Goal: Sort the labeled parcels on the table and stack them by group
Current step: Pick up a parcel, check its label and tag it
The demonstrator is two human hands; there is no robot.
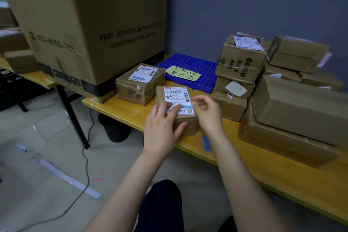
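Small parcel (186,126): left hand (160,131) fingers flat, together on label (176,94); right hand (208,114) fingers curled at 3 o'clock edge, contact unclear. Taped parcel (139,85) 10 o'clock, blue pallet (190,62) 12, parcel stacks (239,62) 2.

- Wall (244,5): blue-grey, plain, at 1 o'clock.
- Floor (47,137): pale glossy tiles, at 8 o'clock; grey cable (87,165) trailing across.
- Table (282,175): yellow top, black legs (73,118).
- Bin (114,130): black, beneath table.
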